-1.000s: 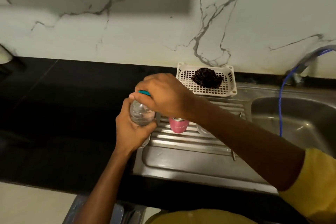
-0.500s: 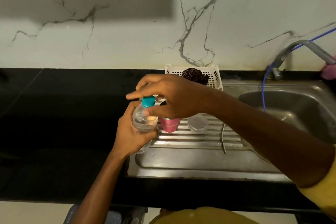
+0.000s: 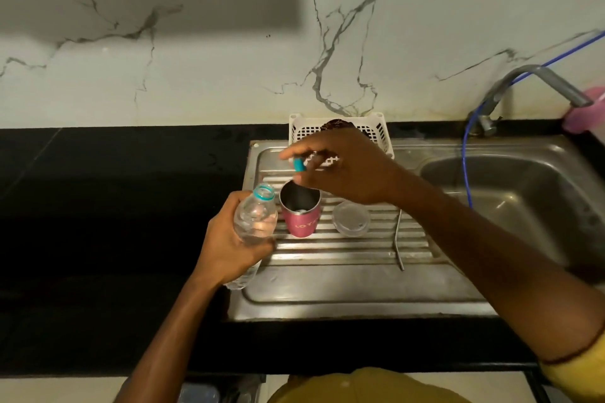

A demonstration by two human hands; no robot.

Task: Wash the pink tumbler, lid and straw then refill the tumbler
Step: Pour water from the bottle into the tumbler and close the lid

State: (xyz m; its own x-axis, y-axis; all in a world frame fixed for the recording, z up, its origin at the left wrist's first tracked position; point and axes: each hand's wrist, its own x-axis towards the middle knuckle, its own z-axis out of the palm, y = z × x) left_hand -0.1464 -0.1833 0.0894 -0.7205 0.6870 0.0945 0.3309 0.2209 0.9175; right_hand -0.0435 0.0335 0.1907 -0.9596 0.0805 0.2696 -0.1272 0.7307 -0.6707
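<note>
left hand [image 3: 229,249] grips the open bottle [image 3: 253,222], right hand [image 3: 347,167] pinches its teal cap [image 3: 298,164]; pink tumbler [image 3: 301,216] looks rigid, light, probably wet-slick, so steady it mid-body while pouring.

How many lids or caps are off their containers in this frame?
2. A teal cap, off the bottle, pinched in the right hand above the pink tumbler; a clear lid lying on the drainboard right of the tumbler. None seems hidden.
</note>
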